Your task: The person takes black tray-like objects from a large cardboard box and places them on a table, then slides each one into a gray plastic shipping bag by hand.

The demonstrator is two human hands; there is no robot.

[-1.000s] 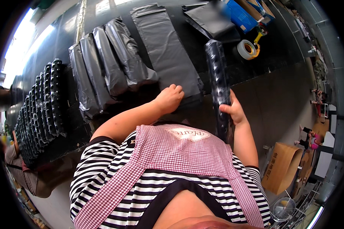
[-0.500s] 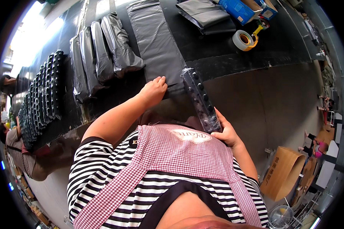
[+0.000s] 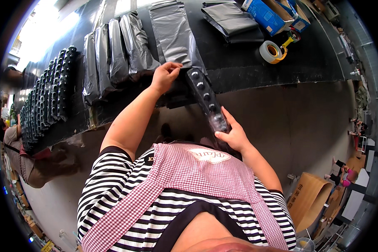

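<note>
My left hand [image 3: 164, 77] is closed in a pinch on the near edge of a flat grey plastic bag [image 3: 172, 33] that lies lengthwise on the black table [image 3: 243, 73]. In my right hand [image 3: 236, 133] is the near end of a long black studded bundle [image 3: 206, 98] wrapped in clear film, with round knobs along it. The bundle slants away from me over the table edge. Its far end meets the bag's near end; whether it is inside the bag, I cannot tell. Several filled grey bags [image 3: 115, 54] lie side by side to the left of my left hand.
Further left, several studded black bundles [image 3: 50, 90] lie in a row. Folded grey bags [image 3: 233, 21], a blue box [image 3: 264, 17] and a tape roll on a yellow dispenser [image 3: 264, 53] are at the far right. A brown carton [image 3: 308, 199] stands on the floor. Another person [image 3: 23, 161] is at left.
The bundle has moved away from me and to the left, its far end now at the bag's near end. My left hand has moved further away, pinching the bag's edge.
</note>
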